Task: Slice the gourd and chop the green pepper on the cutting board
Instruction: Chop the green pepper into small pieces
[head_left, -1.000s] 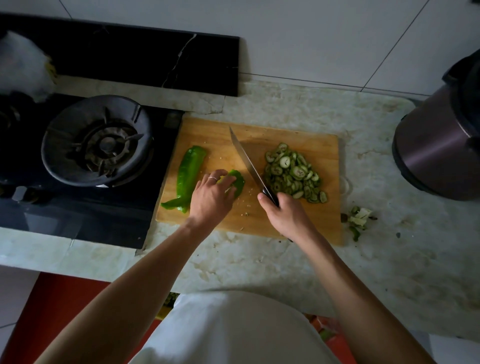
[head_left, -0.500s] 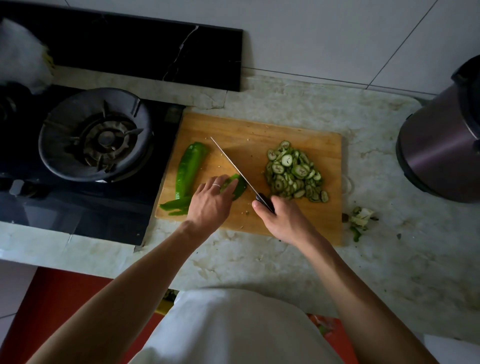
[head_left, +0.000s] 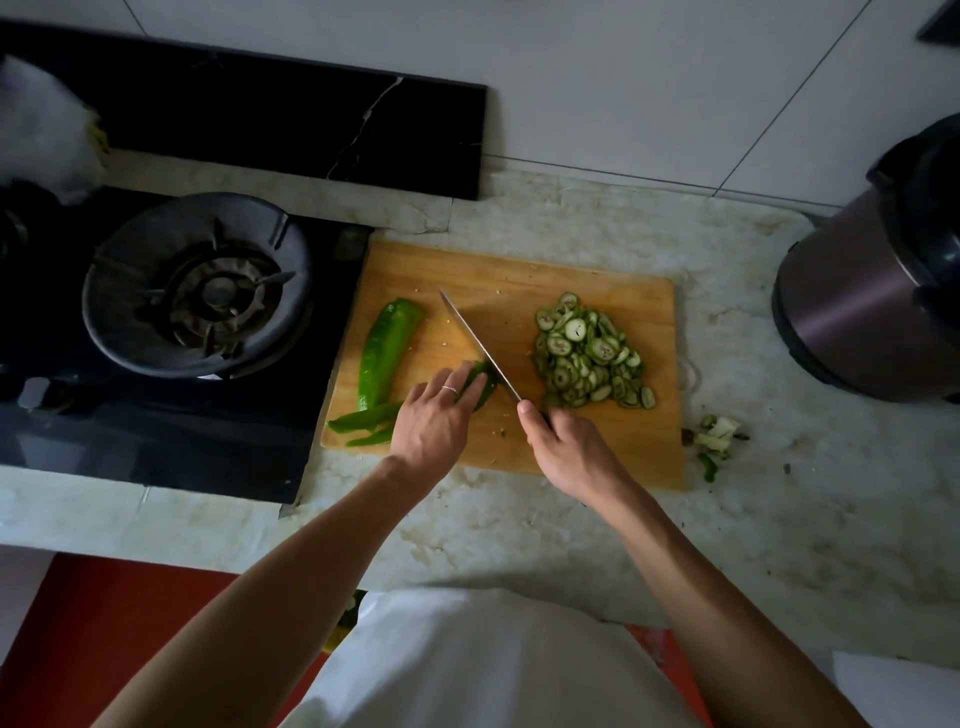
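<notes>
A wooden cutting board (head_left: 587, 457) lies on the marble counter. On its right part is a heap of round gourd slices (head_left: 589, 353). A long half of green pepper (head_left: 384, 351) lies at the board's left, with thin pepper strips (head_left: 363, 420) at its near end. My left hand (head_left: 434, 421) holds down a smaller pepper piece (head_left: 483, 387) with its fingers. My right hand (head_left: 566, 449) grips the handle of a knife (head_left: 480, 344), whose blade edge is on the pepper piece right beside my left fingertips.
A black gas stove with a round burner (head_left: 200, 286) borders the board on the left. A metal cooker pot (head_left: 872, 291) stands at the right. Pepper scraps (head_left: 717, 439) lie on the counter right of the board. White wall tiles are behind.
The knife blade has come down from a raised tilt onto the pepper piece under my left hand. The camera view has shifted slightly.
</notes>
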